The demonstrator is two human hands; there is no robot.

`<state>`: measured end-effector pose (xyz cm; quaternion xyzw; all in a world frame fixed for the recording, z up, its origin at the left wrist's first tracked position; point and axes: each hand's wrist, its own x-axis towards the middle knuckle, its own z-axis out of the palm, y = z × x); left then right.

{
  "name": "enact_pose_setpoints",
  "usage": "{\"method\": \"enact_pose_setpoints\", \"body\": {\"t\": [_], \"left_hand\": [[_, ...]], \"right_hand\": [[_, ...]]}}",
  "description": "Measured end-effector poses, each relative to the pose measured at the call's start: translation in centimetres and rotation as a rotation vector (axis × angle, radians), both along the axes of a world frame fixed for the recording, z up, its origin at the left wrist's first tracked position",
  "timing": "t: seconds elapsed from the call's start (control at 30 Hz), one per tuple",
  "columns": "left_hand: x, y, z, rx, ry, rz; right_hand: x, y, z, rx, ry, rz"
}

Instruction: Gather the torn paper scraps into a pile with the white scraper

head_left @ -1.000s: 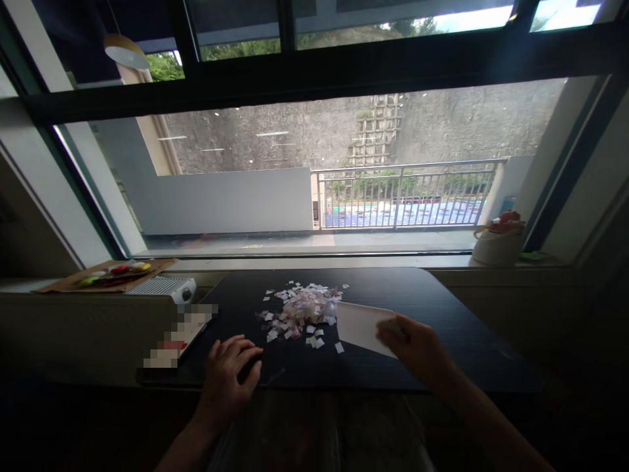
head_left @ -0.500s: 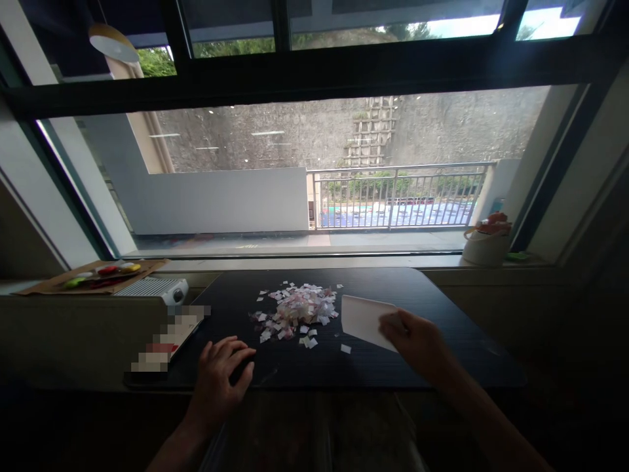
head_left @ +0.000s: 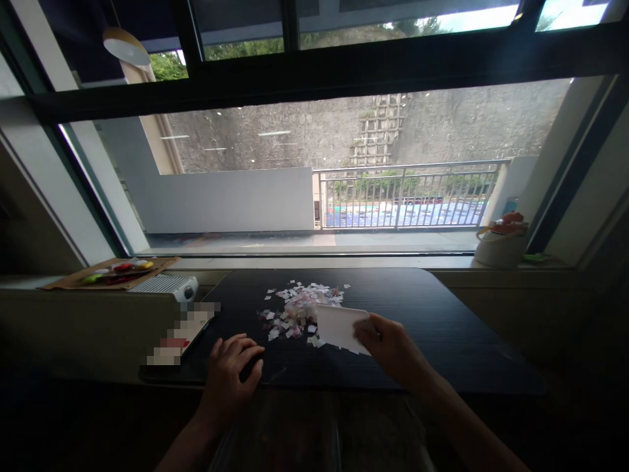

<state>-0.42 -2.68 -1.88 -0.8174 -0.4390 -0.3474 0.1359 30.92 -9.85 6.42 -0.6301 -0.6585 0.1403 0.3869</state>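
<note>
My right hand (head_left: 383, 337) grips a flat white card (head_left: 339, 326) by its right end. The card is tilted, and its left end overlaps the right side of a heap of small paper scraps (head_left: 295, 305). Whether it touches them I cannot tell. Most scraps are white, some pinkish, and they lie piled on the dark table (head_left: 393, 288). My left hand (head_left: 236, 367) rests at the table's near edge, left of and nearer than the heap, with its fingers spread and holding nothing.
A blurred pale booklet (head_left: 181, 334) lies on the table's left side. Beyond it are a white slotted device (head_left: 170, 286) and brown cardboard (head_left: 69, 280) bearing coloured items. A white pot (head_left: 498, 249) stands on the right of the window sill (head_left: 295, 263).
My right hand has moved the card leftward, from beside the heap to over its right part. A loose scrap near the card is now covered. The whole view has shifted slightly.
</note>
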Motion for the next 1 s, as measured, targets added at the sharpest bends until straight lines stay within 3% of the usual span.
{"method": "enact_pose_setpoints", "body": {"t": [0.2,0.37,0.6,0.8,1.0], "left_hand": [[0.0,-0.1,0.1,0.012,-0.007,-0.017],[0.0,0.0,0.1,0.023,-0.006,-0.024],[0.0,0.1,0.0,0.044,-0.006,-0.023],[0.1,0.1,0.1,0.052,-0.009,-0.022],[0.1,0.0,0.1,0.024,-0.020,-0.012]], "right_hand": [[1.7,-0.4,0.8,-0.001,-0.154,-0.117],[3.1,-1.5,1.0,-0.026,-0.164,-0.165],[1.2,-2.5,0.0,-0.011,-0.023,-0.093],[1.1,-1.7,0.7,0.059,-0.162,-0.185],[0.5,-1.4,1.0,0.032,-0.151,-0.101]]}}
